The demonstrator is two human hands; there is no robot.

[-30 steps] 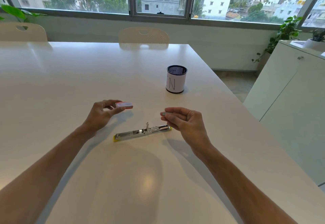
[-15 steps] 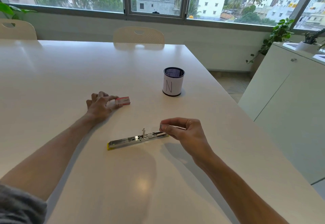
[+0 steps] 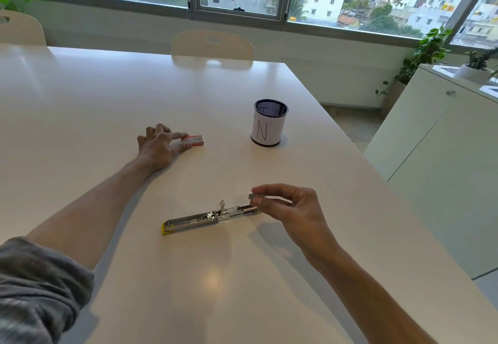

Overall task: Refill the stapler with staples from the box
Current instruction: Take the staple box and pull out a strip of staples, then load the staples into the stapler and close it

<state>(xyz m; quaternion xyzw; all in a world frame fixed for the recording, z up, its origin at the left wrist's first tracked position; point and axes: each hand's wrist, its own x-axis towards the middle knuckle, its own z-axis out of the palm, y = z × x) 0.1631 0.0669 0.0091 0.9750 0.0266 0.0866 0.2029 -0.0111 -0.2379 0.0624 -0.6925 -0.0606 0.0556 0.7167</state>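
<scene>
A stapler, folded flat open with its metal channel up and a yellow end at the left, lies on the white table. My right hand pinches a short grey strip of staples just above the stapler's right end. Farther back, a small pink staple box rests on the table. My left hand lies beside it, forefinger and thumb touching the box's left end.
A mesh pen cup with a white label stands behind the stapler to the right. The table's right edge runs close by, with a white cabinet beyond it. Two chairs stand at the far side.
My left hand has set the staple box down on the table and now rests against it. My right hand has lowered the staple strip to the stapler's right end.
</scene>
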